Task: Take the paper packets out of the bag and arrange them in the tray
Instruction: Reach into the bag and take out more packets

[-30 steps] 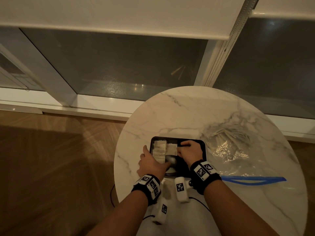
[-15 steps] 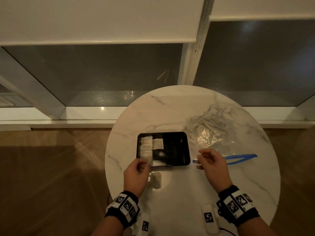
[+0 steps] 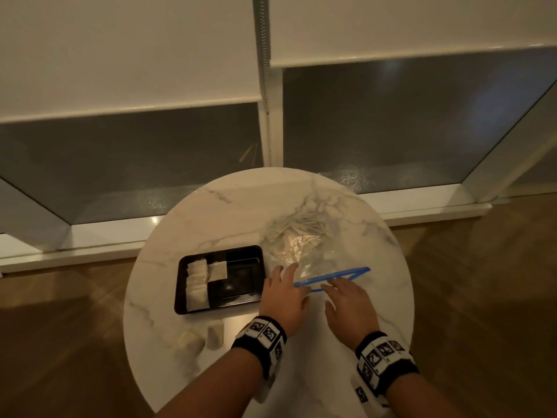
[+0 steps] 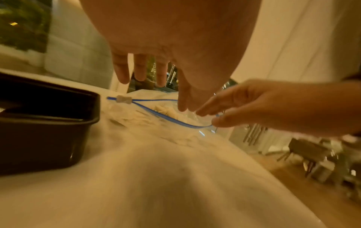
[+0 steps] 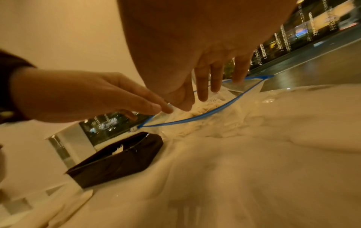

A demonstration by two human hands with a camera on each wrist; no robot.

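A clear bag (image 3: 301,245) with a blue zip rim (image 3: 331,277) lies on the right of the round marble table (image 3: 241,212), its mouth agape and paper packets (image 5: 203,108) inside. Left of it stands a black tray (image 3: 241,285) with several packets (image 3: 197,285) lined along its left side. My left hand (image 3: 283,282) reaches across to the bag mouth, fingers straight, fingertips touching the film near the rim. My right hand (image 3: 340,294) hovers over the mouth, fingers (image 5: 215,83) straight and pointing into it, thumb by the lower rim. Neither hand holds a packet.
Two loose packets (image 3: 205,339) lie on the table in front of the tray. The table stands against a low window ledge (image 3: 90,248), with wood floor (image 3: 60,342) on both sides.
My left hand has left the tray's front edge and swung right to the bag mouth. My right hand moved forward over the rim, and the mouth has opened.
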